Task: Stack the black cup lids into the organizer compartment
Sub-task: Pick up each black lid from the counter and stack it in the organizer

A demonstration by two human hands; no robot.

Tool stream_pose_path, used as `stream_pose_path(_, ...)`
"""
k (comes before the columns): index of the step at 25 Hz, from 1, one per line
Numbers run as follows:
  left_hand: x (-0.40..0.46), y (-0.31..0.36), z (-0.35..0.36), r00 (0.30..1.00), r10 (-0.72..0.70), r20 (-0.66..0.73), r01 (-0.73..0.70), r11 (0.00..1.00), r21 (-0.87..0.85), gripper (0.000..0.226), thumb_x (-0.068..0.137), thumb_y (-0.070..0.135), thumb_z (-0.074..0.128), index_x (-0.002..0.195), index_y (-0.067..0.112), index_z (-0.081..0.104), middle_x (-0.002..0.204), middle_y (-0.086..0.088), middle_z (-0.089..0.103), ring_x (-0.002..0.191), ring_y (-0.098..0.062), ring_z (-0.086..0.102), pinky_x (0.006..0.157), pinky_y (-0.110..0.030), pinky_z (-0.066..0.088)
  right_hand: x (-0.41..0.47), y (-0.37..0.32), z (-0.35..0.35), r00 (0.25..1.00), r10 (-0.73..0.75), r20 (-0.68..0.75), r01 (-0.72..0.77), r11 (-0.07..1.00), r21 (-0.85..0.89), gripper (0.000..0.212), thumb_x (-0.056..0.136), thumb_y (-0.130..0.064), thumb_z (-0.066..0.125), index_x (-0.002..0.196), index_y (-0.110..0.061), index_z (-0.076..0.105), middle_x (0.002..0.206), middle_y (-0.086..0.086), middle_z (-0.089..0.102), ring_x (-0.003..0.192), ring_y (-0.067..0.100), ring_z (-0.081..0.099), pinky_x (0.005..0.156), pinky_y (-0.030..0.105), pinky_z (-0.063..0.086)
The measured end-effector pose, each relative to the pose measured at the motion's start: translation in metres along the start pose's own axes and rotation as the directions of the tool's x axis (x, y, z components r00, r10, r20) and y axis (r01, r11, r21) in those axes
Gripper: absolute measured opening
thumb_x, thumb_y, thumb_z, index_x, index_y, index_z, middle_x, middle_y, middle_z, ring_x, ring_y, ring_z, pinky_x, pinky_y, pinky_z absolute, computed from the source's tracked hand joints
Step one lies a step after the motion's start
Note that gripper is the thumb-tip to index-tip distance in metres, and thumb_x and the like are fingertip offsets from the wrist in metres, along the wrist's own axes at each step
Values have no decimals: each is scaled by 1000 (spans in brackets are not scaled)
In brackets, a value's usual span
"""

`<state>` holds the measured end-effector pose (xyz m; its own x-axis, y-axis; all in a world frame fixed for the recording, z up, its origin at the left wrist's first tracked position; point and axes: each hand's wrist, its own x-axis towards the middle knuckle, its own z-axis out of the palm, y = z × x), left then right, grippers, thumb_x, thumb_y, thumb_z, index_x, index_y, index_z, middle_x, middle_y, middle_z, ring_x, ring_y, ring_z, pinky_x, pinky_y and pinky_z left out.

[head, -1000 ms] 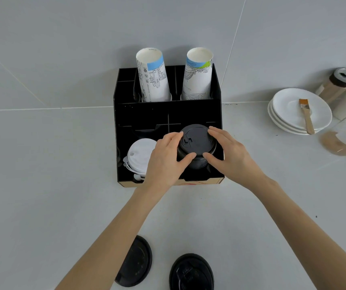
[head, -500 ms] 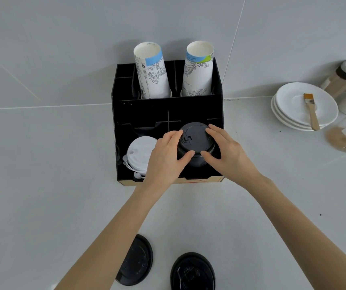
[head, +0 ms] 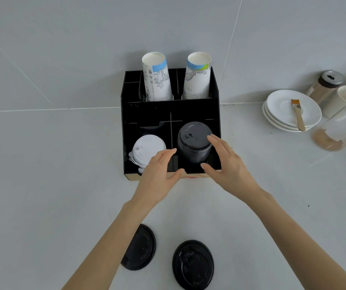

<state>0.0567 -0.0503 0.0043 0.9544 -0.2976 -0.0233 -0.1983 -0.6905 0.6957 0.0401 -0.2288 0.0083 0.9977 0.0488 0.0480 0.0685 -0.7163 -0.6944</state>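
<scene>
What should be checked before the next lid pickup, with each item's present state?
1. Black stack seated in the organizer's front right compartment: ok.
2. Left hand empty, off the stack: ok.
3. Right hand off the stack: cannot tell; one fingertip lies at the top rim.
4. Stack straight: not ok, it seems to lean back.
5. Loose lids in reach: ok, left lid and right lid lie on the counter near the person.
6. White lids kept apart: ok, in the compartment to the left.
</scene>
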Motion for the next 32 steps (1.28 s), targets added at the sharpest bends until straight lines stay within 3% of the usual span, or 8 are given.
stream_pose_path(6,-44,-12,5,999,-36,38,36,999,-1,51,86,25,55,132,17,35,138,-3,43,126,-17,39,99,-20,26,-41,-2,12,997,8,71,-8,1000,6,61,86,-22,56,137,-20,23,151,-2,24,137,13,25,104,19,20)
stream_pose_path(13,-91,-18,25,988,-95,120,92,995,32,53,86,29,54,134,19,32,139,-2,41,126,-18,40,107,-35,34,-89,3,27,989,26,148,-26,1000,0,64,85,-25,57,138,-19,22,150,0,26,137,14,24,107,21,19)
stream_pose_path(23,-141,-33,52,952,-102,287,93,995,42,53,87,28,53,134,21,31,140,1,40,129,-13,36,109,-28,29,-163,17,58,959,146,244,-158,987,27,64,85,-28,56,138,-23,21,148,-4,25,135,11,26,103,17,22)
stream_pose_path(32,-157,-38,58,912,-64,405,28,995,94,60,85,28,55,137,24,25,143,3,35,129,-13,31,106,-23,26,-195,9,79,950,203,236,-209,978,0,70,76,-34,64,134,-24,26,139,0,24,121,13,32,98,23,37)
